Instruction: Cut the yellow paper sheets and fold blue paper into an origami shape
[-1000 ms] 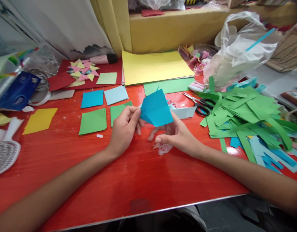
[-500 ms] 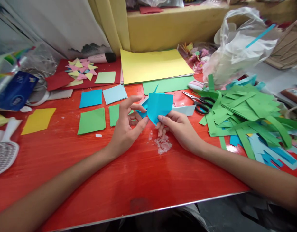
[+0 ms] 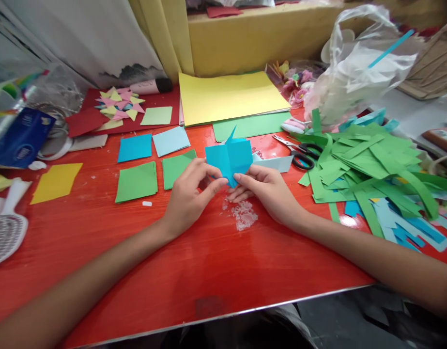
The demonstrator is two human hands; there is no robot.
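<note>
A bright blue folded paper (image 3: 228, 157) is held up above the red table (image 3: 208, 271), its two flaps spread to either side of a middle crease and a thin point sticking up behind. My left hand (image 3: 194, 194) pinches its lower left edge between thumb and fingers. On the lower right edge, the thumb of my right hand (image 3: 269, 194) presses the paper against the fingers beneath. Crumpled clear bits (image 3: 244, 215) lie on the table just below. Behind my right hand rests a pale blue folded paper strip (image 3: 276, 164).
Left of my hands lie green squares (image 3: 136, 182), a blue square (image 3: 134, 148) and a yellow sheet (image 3: 56, 183). Black-handled scissors (image 3: 301, 157) and a heap of green strips (image 3: 368, 160) are at right. Large yellow sheets (image 3: 234, 99) and a plastic bag (image 3: 361, 72) stand behind.
The blue paper's left flap has swung out to the left, so both flaps now face me. My left fingers have closed in on its lower edge.
</note>
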